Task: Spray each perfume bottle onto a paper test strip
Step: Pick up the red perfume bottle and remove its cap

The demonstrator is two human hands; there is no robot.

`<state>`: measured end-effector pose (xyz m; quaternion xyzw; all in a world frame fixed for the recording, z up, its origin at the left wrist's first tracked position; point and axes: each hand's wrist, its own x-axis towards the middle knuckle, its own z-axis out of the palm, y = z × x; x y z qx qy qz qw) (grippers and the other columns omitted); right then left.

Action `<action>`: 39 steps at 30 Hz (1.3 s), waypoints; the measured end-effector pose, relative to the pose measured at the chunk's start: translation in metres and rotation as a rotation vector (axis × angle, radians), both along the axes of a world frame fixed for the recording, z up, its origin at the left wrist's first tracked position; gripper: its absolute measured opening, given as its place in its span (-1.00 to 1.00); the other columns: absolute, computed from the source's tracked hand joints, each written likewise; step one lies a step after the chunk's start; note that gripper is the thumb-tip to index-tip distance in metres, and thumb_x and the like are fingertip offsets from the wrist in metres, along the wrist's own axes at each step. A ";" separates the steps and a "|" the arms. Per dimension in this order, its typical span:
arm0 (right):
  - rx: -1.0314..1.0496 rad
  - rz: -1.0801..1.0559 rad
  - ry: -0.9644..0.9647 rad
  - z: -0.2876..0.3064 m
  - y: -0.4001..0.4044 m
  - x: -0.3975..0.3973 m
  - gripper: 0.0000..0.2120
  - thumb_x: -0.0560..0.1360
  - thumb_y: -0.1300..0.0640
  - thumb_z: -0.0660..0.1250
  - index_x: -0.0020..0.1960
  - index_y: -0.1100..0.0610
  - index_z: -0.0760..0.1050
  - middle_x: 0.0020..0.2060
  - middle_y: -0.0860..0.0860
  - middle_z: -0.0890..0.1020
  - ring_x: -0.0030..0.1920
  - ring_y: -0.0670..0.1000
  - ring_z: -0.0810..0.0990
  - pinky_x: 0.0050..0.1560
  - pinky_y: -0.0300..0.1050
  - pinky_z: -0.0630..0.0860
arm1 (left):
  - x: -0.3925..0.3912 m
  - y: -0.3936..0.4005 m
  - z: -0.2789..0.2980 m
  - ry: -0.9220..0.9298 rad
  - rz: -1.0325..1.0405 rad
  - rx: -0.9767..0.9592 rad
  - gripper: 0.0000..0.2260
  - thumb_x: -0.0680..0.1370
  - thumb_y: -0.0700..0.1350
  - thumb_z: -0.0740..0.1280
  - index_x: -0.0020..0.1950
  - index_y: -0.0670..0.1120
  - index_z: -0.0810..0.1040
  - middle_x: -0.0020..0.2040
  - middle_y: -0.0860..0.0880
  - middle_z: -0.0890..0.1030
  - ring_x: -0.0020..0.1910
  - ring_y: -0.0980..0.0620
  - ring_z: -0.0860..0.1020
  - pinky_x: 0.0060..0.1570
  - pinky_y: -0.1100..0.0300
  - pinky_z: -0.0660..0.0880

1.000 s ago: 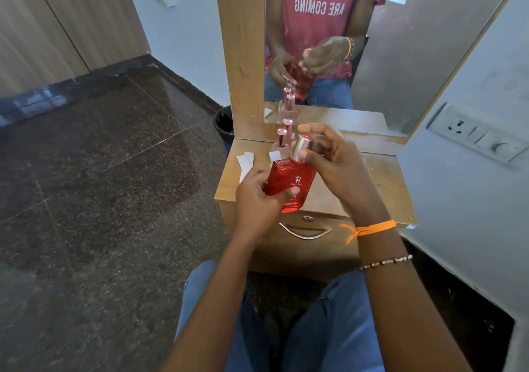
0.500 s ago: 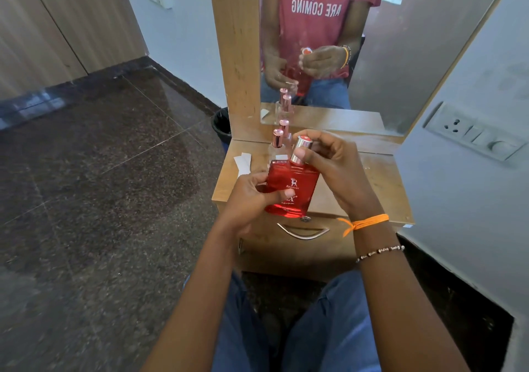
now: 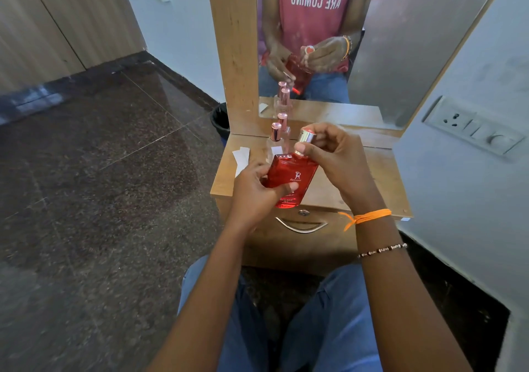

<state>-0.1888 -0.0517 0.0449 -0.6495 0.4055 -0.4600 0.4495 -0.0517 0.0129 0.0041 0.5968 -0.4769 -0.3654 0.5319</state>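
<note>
Wooden dressing table (image 3: 369, 177), two clear perfume bottles (image 3: 275, 142), paper strips (image 3: 241, 157)

The red perfume bottle (image 3: 292, 179) in my left hand (image 3: 254, 194) carries a small white emblem with a brand word under it, too small and blurred for me to read. In the mirror (image 3: 329, 42) my pink T-shirt (image 3: 315, 2) shows reversed white lettering: a script word, then "ARE COMING".

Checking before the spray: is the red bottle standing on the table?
No, the left hand holds the red bottle above the table.
</note>
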 end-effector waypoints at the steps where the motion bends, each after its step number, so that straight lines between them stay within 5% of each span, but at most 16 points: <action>1: 0.012 0.033 -0.003 0.000 -0.001 -0.001 -0.80 0.36 0.24 0.48 -0.06 0.05 0.57 -0.29 -0.05 0.62 -0.23 -0.12 0.56 -0.14 -0.21 0.52 | 0.001 0.000 -0.001 0.047 -0.024 0.025 -0.74 0.33 -0.18 0.54 -0.02 -0.05 0.64 -0.01 0.02 0.60 -0.01 0.01 0.61 -0.04 0.16 0.57; 6: 0.068 0.251 -0.065 0.000 -0.002 -0.008 -0.72 0.41 0.32 0.40 0.12 0.20 0.55 -0.10 0.12 0.66 -0.08 -0.03 0.62 -0.02 -0.19 0.57 | 0.013 0.000 -0.005 0.215 -0.179 0.194 -0.71 0.34 -0.22 0.51 0.05 -0.11 0.63 0.07 -0.04 0.63 0.08 -0.06 0.61 0.05 0.06 0.56; 10: 0.107 0.423 -0.152 0.000 -0.006 -0.012 -0.67 0.41 0.28 0.38 0.16 0.18 0.53 0.00 0.02 0.68 0.09 0.05 0.60 0.15 -0.06 0.53 | 0.021 0.001 -0.001 0.250 -0.298 0.241 -0.67 0.32 -0.18 0.48 0.08 -0.10 0.61 0.06 -0.07 0.65 0.07 -0.02 0.61 -0.02 0.17 0.53; 15: 0.199 0.552 -0.196 0.002 -0.004 -0.016 -0.65 0.47 0.30 0.29 0.25 0.21 0.45 0.04 0.04 0.65 0.12 0.04 0.57 0.15 -0.06 0.52 | 0.020 0.003 0.001 0.211 -0.286 0.247 -0.63 0.28 -0.14 0.51 0.07 -0.11 0.62 0.05 -0.02 0.65 0.10 -0.05 0.60 0.09 0.05 0.55; 22: -0.100 -0.159 0.050 -0.010 0.010 0.012 -0.77 0.36 0.18 0.47 -0.01 0.04 0.59 -0.17 -0.04 0.63 -0.25 -0.16 0.50 -0.15 -0.13 0.51 | -0.011 0.002 -0.003 -0.236 0.124 -0.053 -0.70 0.29 -0.13 0.55 0.00 -0.10 0.67 -0.12 0.08 0.55 -0.10 0.08 0.56 -0.10 0.28 0.49; 27: -0.019 0.147 -0.155 0.002 0.006 0.002 -0.70 0.43 0.34 0.38 0.14 0.16 0.55 -0.15 -0.04 0.68 -0.11 -0.10 0.61 -0.09 -0.20 0.54 | -0.004 0.002 -0.011 0.138 -0.019 0.084 -0.74 0.32 -0.20 0.53 -0.01 -0.12 0.65 0.03 -0.08 0.63 0.01 -0.04 0.62 0.00 0.10 0.58; 31: 0.056 0.362 -0.243 0.012 -0.003 -0.011 -0.71 0.43 0.25 0.32 0.15 0.17 0.49 -0.08 0.00 0.69 0.00 -0.02 0.64 -0.01 -0.23 0.53 | 0.001 0.009 -0.016 0.269 -0.111 0.149 -0.71 0.36 -0.26 0.49 0.07 -0.18 0.63 0.12 -0.12 0.62 0.05 -0.03 0.62 -0.03 0.16 0.58; 35: 0.077 0.225 -0.272 -0.006 -0.008 -0.013 -0.77 0.44 0.18 0.38 0.09 0.14 0.51 -0.07 0.02 0.66 -0.02 -0.04 0.60 0.03 -0.18 0.50 | 0.002 0.007 -0.016 0.298 -0.035 0.127 -0.71 0.36 -0.25 0.49 0.08 -0.20 0.62 0.09 -0.10 0.63 0.03 -0.02 0.63 0.00 0.08 0.60; 39: 0.062 -0.027 -0.022 -0.038 -0.009 -0.014 -0.78 0.43 0.27 0.41 0.00 0.01 0.56 -0.12 0.08 0.60 -0.12 0.01 0.54 -0.02 -0.11 0.54 | 0.005 0.006 -0.017 0.219 0.017 0.116 -0.70 0.34 -0.22 0.52 0.05 -0.17 0.64 -0.02 0.02 0.61 0.03 -0.04 0.62 -0.02 0.05 0.60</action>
